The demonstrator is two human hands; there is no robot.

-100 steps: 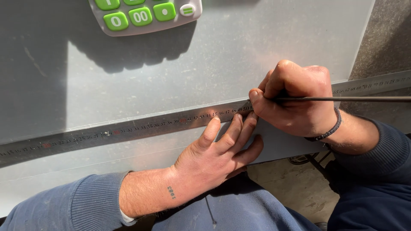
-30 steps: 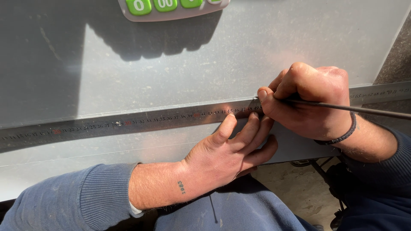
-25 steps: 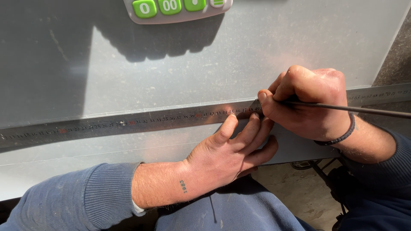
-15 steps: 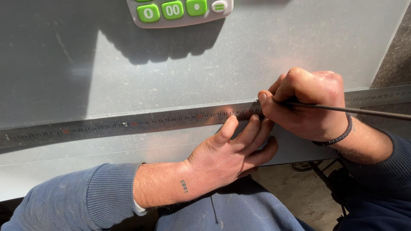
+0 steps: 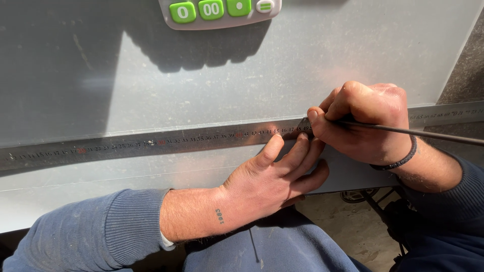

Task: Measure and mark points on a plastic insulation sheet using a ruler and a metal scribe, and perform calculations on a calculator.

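Sleeve of blue knit at lower left of the frame, leading up to the left hand (image 5: 269, 184), spread flat with palm down and holding nothing, fingertips pressed on the lower edge of the steel ruler (image 5: 151, 143). Ruler laid long axis left to right across the grey metal sheet (image 5: 252, 80), slightly rising toward the right edge of the frame, pinned just left of the marking point. Above centre, at the top edge, a calculator (image 5: 222, 11) with green keys, cut off by the frame, well apart from both hands.

Right of centre, the right hand (image 5: 365, 121), closed in a firm grip on a thin dark scriber (image 5: 418, 133). Scriber shaft running out to the right, nearly parallel to the ruler, its far end cut off at the right edge. Tip hidden under the thumb and forefinger, probably touching the sheet right at the ruler's edge, though too covered to be sure. Right hand directly above and touching the left fingertips, so both meet at one spot on the ruler.

Ruler's left end cut off at the frame. Below the sheet's edge, dark trousers and a bit of floor at lower right.
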